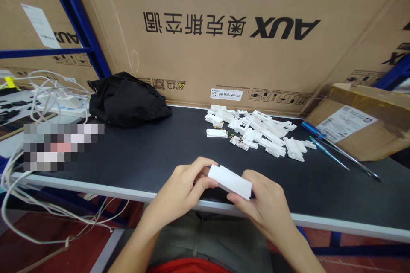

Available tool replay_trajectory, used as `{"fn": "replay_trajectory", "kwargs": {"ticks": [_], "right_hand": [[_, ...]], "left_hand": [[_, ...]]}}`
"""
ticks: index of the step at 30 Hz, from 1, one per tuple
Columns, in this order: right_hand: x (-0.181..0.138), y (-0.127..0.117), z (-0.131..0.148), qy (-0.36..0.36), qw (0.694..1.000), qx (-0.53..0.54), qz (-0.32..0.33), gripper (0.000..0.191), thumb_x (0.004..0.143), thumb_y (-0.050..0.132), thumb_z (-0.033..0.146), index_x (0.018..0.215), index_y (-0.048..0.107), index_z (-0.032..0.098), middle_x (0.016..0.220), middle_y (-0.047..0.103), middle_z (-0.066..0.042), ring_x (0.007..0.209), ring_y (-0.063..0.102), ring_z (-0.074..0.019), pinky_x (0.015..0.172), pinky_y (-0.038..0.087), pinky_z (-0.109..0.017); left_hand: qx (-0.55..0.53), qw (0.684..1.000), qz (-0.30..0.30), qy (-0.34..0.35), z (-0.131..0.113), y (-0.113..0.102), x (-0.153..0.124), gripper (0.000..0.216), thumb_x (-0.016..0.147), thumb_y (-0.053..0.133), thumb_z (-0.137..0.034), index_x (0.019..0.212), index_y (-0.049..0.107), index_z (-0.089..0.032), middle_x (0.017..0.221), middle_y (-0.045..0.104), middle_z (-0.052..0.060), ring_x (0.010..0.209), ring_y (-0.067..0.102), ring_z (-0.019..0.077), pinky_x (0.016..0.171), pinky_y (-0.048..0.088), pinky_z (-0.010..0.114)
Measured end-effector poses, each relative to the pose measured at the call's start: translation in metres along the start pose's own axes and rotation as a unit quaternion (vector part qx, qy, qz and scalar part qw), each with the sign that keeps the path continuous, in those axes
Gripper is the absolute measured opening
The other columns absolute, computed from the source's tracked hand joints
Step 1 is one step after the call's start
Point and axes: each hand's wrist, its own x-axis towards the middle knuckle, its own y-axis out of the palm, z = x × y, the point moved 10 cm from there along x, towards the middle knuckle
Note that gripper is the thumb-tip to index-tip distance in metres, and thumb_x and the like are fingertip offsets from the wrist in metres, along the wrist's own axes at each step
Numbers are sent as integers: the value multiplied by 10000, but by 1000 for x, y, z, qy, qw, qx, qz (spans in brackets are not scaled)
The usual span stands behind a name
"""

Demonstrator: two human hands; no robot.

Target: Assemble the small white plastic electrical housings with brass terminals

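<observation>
A white rectangular plastic piece (231, 181), like a small housing, is held between both hands above the front edge of the black tabletop. My left hand (188, 181) grips its left end, with the thumb in front and the fingers behind. At the other end, my right hand (264, 196) is closed around the piece, its thumb near the lower right corner. Beyond the hands lies a pile of white plastic parts (269, 130), with small metal bits (231, 135) among them. One flat white part (217, 133) rests at the pile's left side.
Right of the pile, a blue-handled screwdriver (344, 151) and a thinner teal screwdriver (329, 152) lie by a taped cardboard box (361, 119). A black cloth bundle (128, 100) sits at the back left. White cables (41, 209) hang off the left side. Large cartons (205, 59) stand behind.
</observation>
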Motion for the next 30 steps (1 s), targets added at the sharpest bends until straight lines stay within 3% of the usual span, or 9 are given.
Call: {"fn": "replay_trajectory", "kwargs": {"ticks": [6, 11, 14, 18, 20, 24, 26, 27, 30], "right_hand": [[0, 2, 4, -11, 1000, -18, 1, 612, 1046, 352, 660, 650, 480, 212, 533, 498, 30, 457, 506, -108, 494, 332, -263], [-2, 0, 6, -17, 999, -35, -10, 594, 1062, 338, 634, 658, 475, 221, 527, 508, 25, 460, 527, -120, 497, 340, -267], [-2, 3, 1, 14, 999, -43, 7, 545, 1062, 326, 635, 715, 457, 235, 528, 533, 30, 438, 538, -133, 474, 344, -267], [-6, 14, -13, 84, 994, -36, 57, 399, 1053, 388, 577, 911, 511, 226, 552, 570, 59, 446, 593, -151, 456, 357, -254], [-8, 16, -17, 101, 992, -29, 63, 352, 1050, 416, 547, 990, 528, 219, 580, 579, 66, 467, 615, -150, 468, 368, -248], [-9, 18, -15, 101, 992, -53, 59, 364, 1058, 413, 534, 958, 565, 218, 600, 582, 51, 471, 603, -151, 489, 354, -263], [-9, 21, -12, 89, 990, -83, 66, 381, 1060, 418, 525, 869, 554, 224, 616, 596, 34, 480, 599, -155, 495, 330, -277], [-8, 22, -11, 84, 989, -96, 69, 386, 1060, 423, 514, 832, 540, 226, 626, 604, 28, 493, 604, -159, 501, 321, -282], [-8, 25, -8, 73, 988, -114, 78, 377, 1060, 438, 471, 779, 510, 229, 645, 625, 19, 544, 637, -172, 517, 310, -291]], "left_hand": [[17, 1000, 11, -2, 2, 2, 1, 200, 1017, 541, -214, 1199, 607, -265, 904, 740, -55, 827, 710, 121, 778, 464, 197], [4, 1000, 14, 1, 1, 2, 2, 241, 993, 530, -137, 1185, 610, -260, 881, 743, -61, 822, 716, 114, 778, 483, 189], [-21, 1000, -4, 7, 0, 0, 1, 226, 973, 583, -140, 1164, 622, -254, 915, 753, -52, 830, 724, 113, 770, 515, 180], [-57, 998, -33, 14, 3, -8, 0, 225, 942, 711, -275, 1158, 655, -244, 1031, 764, -11, 892, 745, 134, 793, 578, 190], [-38, 997, -60, 16, 6, -20, 0, 274, 916, 752, -345, 1155, 669, -240, 1076, 758, 7, 889, 753, 140, 823, 604, 213], [109, 983, -145, -2, 10, -69, 16, 273, 905, 745, -385, 1109, 656, -226, 1131, 742, 42, 944, 756, 178, 902, 617, 288], [253, 947, -181, -78, 21, -97, 33, 200, 906, 720, -289, 1069, 623, -224, 1104, 742, 50, 961, 751, 198, 889, 603, 301], [339, 915, -170, -135, 30, -107, 43, 201, 900, 710, -254, 1074, 612, -235, 1073, 742, 48, 977, 746, 216, 901, 591, 325], [394, 886, -156, -187, 45, -120, 77, 202, 865, 721, -195, 1044, 628, -208, 1010, 729, 118, 1014, 728, 325, 889, 568, 421]]}}
